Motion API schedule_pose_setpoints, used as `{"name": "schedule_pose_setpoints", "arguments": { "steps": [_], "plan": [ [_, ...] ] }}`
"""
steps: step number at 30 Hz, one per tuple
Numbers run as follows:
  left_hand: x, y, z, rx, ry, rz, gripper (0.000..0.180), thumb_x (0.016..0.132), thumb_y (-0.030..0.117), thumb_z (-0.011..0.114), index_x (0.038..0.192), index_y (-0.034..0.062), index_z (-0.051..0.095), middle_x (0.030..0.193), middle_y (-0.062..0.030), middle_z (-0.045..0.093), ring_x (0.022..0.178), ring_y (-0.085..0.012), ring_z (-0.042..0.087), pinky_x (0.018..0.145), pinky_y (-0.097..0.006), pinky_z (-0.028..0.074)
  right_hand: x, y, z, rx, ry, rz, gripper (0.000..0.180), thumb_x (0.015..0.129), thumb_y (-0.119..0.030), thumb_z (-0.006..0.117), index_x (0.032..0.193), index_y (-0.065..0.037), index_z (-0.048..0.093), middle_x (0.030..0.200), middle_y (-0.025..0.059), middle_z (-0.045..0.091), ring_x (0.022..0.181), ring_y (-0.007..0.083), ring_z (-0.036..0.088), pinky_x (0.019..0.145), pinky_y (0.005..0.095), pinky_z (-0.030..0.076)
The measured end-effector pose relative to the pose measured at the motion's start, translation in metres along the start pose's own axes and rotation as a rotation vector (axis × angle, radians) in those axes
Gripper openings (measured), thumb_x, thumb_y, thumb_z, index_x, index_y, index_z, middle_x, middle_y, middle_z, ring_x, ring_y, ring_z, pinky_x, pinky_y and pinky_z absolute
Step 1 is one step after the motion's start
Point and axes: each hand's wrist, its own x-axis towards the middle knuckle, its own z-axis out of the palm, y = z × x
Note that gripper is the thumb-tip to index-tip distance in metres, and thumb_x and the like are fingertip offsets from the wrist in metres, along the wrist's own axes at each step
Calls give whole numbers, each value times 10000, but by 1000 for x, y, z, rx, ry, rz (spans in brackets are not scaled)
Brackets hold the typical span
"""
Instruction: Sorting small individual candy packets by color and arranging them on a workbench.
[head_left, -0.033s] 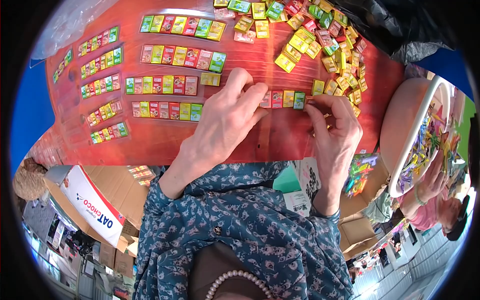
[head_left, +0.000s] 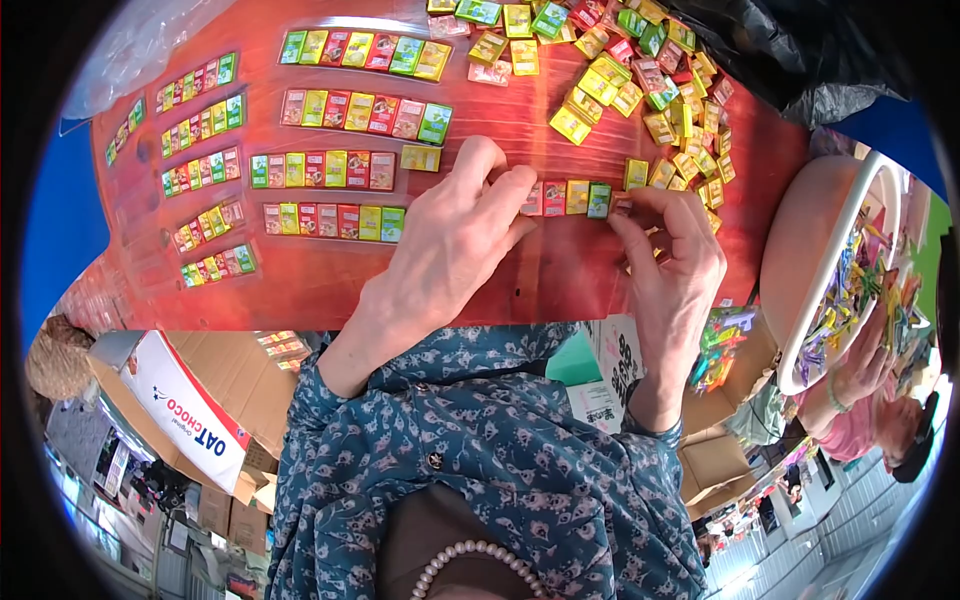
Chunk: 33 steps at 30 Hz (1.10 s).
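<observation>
On the red table, a short row of small printed boxes (head_left: pixel 577 198) in pink, red, yellow and green lies between my hands. My left hand (head_left: pixel 445 240) closes thumb and finger around the row's left end, partly hiding the boxes there. At the other end, my right hand (head_left: pixel 675 240) pinches a small reddish box (head_left: pixel 622 203), mostly covered by the fingers, beside the green one. A single yellow box (head_left: pixel 421 158) lies just beyond my left hand. A yellow box (head_left: pixel 636 174) lies just beyond my right fingertips.
Finished-looking rows of boxes (head_left: pixel 367 111) fill the table's left side. A loose pile of boxes (head_left: pixel 685 115) spreads at the far right, near a black plastic bag (head_left: pixel 790 50). A white-rimmed tub (head_left: pixel 790 350) of colourful pieces stands right, with another person's hand (head_left: pixel 868 365) at it.
My right fingers have shifted very slightly, showing a bit more of the reddish box. My left hand and the row stay where they were.
</observation>
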Motion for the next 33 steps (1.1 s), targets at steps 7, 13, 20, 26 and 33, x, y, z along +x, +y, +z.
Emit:
{"name": "schedule_pose_setpoints", "arguments": {
  "steps": [7,13,20,26,33],
  "plan": [
    [-3,2,3,36,20,30,337,724,-92,701,1035,-17,594,972,-129,484,736,-316,617,579,-401,526,-2,6,-3,-113,-62,-224,303,771,76,691,1058,-2,638,951,148,595,801,345,643,669,404,529],
    [-4,3,2,40,21,12,353,722,-78,712,1051,-14,599,973,-135,490,752,-320,625,588,-406,531,1,1,-3,-133,-108,-228,367,766,67,699,1119,3,623,1030,164,570,869,358,642,695,412,537],
    [6,-1,4,33,-1,26,411,708,-38,744,1096,-1,613,960,-116,505,807,-302,646,613,-397,545,12,1,3,-231,-204,-289,454,761,0,736,1205,-49,653,1131,131,576,957,298,636,779,374,535],
    [1,5,2,130,35,41,264,712,33,710,966,35,638,943,-87,545,788,-257,632,657,-349,541,11,1,11,-289,-146,-492,394,739,-41,756,1126,-77,688,1030,120,602,904,308,636,728,405,539],
    [-11,0,17,168,122,161,110,761,101,601,785,4,556,864,-104,456,648,-218,559,471,-333,470,0,-7,16,-383,-134,-495,329,802,24,721,1129,13,683,1064,180,606,923,339,625,767,418,524]
  ]
}}
